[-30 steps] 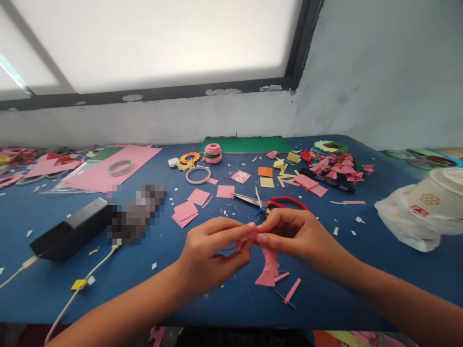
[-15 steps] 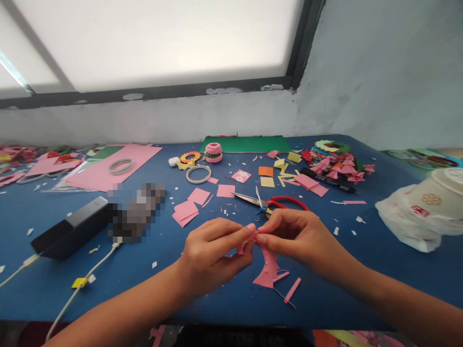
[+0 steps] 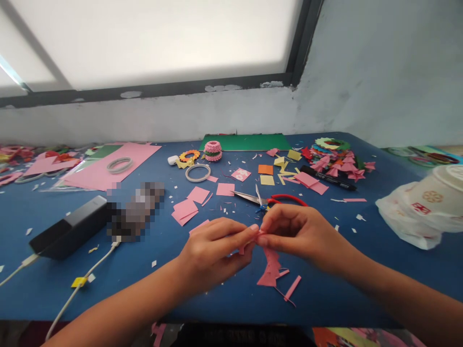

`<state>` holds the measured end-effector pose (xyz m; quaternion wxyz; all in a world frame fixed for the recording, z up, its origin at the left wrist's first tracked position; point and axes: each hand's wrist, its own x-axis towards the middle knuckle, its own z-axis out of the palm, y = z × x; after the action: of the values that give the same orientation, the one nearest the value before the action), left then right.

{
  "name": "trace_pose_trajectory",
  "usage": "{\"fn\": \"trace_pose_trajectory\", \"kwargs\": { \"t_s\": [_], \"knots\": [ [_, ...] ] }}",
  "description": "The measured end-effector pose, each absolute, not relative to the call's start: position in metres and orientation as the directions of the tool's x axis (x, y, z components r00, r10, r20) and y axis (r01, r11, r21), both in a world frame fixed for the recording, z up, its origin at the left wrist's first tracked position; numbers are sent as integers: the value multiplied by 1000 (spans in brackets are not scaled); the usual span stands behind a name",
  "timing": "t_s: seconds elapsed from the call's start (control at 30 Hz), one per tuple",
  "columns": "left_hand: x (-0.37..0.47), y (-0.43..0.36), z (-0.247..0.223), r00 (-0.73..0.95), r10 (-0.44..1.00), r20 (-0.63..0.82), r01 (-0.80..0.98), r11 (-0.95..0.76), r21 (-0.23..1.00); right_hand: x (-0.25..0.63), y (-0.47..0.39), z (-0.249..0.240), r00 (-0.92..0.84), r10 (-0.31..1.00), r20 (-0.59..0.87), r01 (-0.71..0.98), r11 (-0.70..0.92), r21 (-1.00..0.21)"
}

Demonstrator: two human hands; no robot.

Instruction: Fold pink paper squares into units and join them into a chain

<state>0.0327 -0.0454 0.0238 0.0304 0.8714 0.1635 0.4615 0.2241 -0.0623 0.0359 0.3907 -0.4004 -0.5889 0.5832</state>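
Note:
A folded pink paper chain point(image 3: 269, 270) hangs down from between my two hands, its layered pointed pieces spreading toward the table. My left hand point(image 3: 219, 248) pinches the upper end, thumb and index finger pressed on the pink paper. Right against it, my right hand point(image 3: 292, 231) pinches the same paper, and the fingertips of both hands nearly meet. The fingers hide most of the held part. Just beyond my right hand lie scissors with red handles point(image 3: 287, 197), partly covered by that hand. Pink strips point(image 3: 292, 288) rest beside the chain's lower end.
Pink paper squares point(image 3: 225, 189) and scraps lie past my hands. Farther back are a tape roll point(image 3: 197, 173), a green sheet point(image 3: 249, 142), a black marker point(image 3: 327, 178) and folded paper pieces point(image 3: 343, 164). A black box point(image 3: 70, 226) stands left, a bagged cup point(image 3: 430, 202) right.
My hands stay pinched together on the pink paper with small finger shifts. The hanging chain has swung slightly to the right. The view has moved a little.

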Motion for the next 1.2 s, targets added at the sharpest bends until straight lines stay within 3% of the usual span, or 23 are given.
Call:
{"fn": "trace_pose_trajectory", "kwargs": {
  "t_s": [0.27, 0.67, 1.2],
  "knots": [
    [32, -44, 26, 564, 298, 770, 273, -948, 167, 228, -56, 39, -468, 883, -35, 42, -17, -999],
    [31, -45, 25, 562, 297, 772, 230, -953, 199, 231, -59, 43, -402, 914, 51, 121, 108, -987],
    [33, -45, 24, 514, 321, 796, 253, -943, 217, 222, -63, 35, -273, 962, 13, 50, 28, -998]
  ]
}}
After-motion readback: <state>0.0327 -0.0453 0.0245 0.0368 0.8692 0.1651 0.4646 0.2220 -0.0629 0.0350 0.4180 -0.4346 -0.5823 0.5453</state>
